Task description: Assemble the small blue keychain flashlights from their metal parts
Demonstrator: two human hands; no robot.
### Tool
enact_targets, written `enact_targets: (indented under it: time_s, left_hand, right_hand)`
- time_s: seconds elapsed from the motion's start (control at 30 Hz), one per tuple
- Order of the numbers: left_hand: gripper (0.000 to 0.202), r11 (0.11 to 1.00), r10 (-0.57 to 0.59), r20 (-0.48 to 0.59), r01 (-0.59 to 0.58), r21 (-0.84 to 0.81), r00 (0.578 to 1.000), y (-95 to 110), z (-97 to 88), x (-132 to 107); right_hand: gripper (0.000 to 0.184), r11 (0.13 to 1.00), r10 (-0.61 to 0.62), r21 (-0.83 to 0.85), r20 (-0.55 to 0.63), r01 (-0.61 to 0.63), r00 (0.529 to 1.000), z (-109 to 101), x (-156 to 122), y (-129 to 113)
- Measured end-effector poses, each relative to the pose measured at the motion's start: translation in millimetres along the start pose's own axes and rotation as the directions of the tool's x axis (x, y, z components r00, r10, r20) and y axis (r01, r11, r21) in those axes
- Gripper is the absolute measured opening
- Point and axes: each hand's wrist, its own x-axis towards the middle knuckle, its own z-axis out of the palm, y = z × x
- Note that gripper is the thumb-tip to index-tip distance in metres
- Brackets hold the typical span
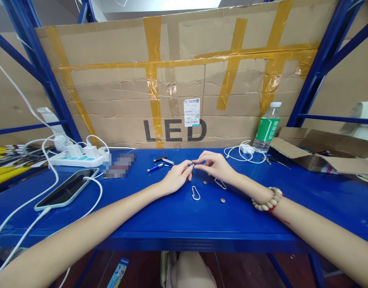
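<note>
Cardboard (184, 80) lettered "LED" backs the blue shelf (172, 224); left hand (176, 178) and right hand (215, 166) pinch one small silver part (192, 164), carabiner (195, 193) lying toward the front edge

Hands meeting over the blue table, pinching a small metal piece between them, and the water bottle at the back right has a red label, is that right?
Not quite: the label is green, not red. The head view shows the water bottle at the back right of the blue table, and the left hand and right hand do pinch a small metal piece between them.
</note>
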Motion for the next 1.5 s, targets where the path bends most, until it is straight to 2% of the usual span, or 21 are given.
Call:
enact_targets:
  time_s: [1.5]
  left_hand:
    - [0.023, 1.0, -0.005, 0.008, 0.005, 0.003, 1.0, 1.7, -0.6, -0.1]
  right_hand:
    - [0.029, 1.0, 0.004, -0.004, 0.005, -0.004, 1.0, 1.3, -0.9, 2.7]
